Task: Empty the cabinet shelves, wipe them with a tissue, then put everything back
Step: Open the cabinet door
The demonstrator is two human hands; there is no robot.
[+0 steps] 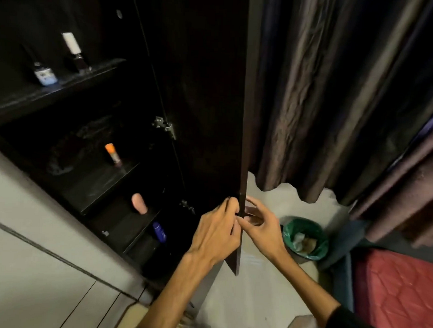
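Step in hand, judged: swinging the cabinet door [207, 114] fully open for access to the shelves; alternatively closing, not determinable.

Grip: left hand [215, 234] on the inner face of the door's free edge, fingers curled over it. Right hand [262, 227] on the outer face, thumb and fingers pinching the same edge; a small handle there possible, not discernible.

Procedure: hold near the free edge, far from the hinge [165, 127]; swing slowly, clear of the curtain [324, 106] right of the door.

Contents, all left of the door: white-capped bottle [72, 51] and squat blue-labelled bottle [44, 75] on the upper shelf [27, 98]; orange-capped tube [113, 154] one shelf lower; rounded pink item [139, 203] and blue bottle [159, 232] lower again.

Materials: dark matt board, flat and rigid; bright metal hinge; glossy, deeply pleated curtain; green-lined bin [305, 238] right of the door, floor level.
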